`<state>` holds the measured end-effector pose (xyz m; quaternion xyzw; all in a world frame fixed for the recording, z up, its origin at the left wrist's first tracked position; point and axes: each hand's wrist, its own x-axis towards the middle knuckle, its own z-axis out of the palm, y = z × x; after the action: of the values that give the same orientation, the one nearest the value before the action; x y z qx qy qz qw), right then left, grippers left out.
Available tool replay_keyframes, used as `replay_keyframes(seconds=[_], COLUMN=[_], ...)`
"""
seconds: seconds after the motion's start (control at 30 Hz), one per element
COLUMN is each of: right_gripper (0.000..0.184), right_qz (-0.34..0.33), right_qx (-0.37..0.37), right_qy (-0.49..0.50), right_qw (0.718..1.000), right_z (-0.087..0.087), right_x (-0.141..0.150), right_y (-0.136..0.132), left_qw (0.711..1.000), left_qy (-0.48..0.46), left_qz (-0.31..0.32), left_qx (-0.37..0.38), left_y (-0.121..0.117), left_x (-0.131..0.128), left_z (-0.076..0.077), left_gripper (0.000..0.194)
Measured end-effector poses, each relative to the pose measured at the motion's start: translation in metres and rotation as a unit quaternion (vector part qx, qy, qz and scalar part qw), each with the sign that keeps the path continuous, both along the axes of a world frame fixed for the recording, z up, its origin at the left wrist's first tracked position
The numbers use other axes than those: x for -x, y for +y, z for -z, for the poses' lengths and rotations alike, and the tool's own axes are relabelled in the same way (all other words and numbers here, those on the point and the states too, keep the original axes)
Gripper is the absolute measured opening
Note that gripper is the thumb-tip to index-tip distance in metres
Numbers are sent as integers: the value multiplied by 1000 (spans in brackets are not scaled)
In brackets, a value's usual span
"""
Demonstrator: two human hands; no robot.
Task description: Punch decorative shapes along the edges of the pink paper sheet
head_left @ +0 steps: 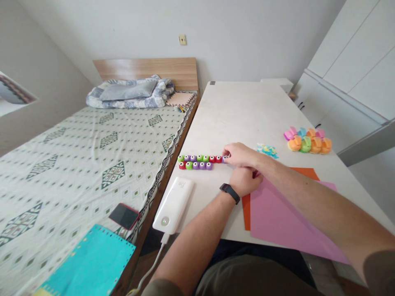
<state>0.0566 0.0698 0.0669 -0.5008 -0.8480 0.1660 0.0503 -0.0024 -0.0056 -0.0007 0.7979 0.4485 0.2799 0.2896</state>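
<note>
Two rows of small craft punches (pixel 200 158) in green, purple and red stand on the white table, each with a white and dark round spot. My right hand (pixel 240 154) reaches across from the right, its fingers closed on the purple craft punch (pixel 225 159) at the right end of the back row. Just below it, my left hand (pixel 245 181), with a black band on the wrist, is curled by the edge of the pink paper (pixel 284 213). Its fingers are partly hidden under the right forearm, and what they hold is not clear. Beyond my right wrist lie small blue and yellow paper bits (pixel 267 151).
Larger pastel craft punches (pixel 308 140) stand in a cluster at the right. Orange paper (pixel 246 211) lies under the pink sheet. A white power bank (pixel 174 204) with a cable sits at the table's left edge. On the bed are a phone (pixel 124 216) and a turquoise sheet (pixel 92 261).
</note>
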Motion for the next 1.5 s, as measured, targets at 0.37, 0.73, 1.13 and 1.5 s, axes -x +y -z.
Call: replay_keyframes(seconds=[0.37,0.73,1.13,1.5], right_gripper=[17,14,18,54], right_qz=[5,16,73,161], right_qx=[-1,23,94,163], right_qy=[22,68,330,442], right_qw=[1000,997,936,867], right_z=[5,2,-1,-29], right_x=[-3,-6,-56,-166], right_y=[2,0,-2,-51], left_qw=[1000,1000,999,997], left_qy=[-10,-19,-31,-55], left_qz=[-2,8,5,-3], left_qx=[-2,3,20,54], left_y=[0,0,-3,-2], left_x=[0,0,3,5], left_z=[-1,-3,-12,-24], left_gripper=[21,16,35,40])
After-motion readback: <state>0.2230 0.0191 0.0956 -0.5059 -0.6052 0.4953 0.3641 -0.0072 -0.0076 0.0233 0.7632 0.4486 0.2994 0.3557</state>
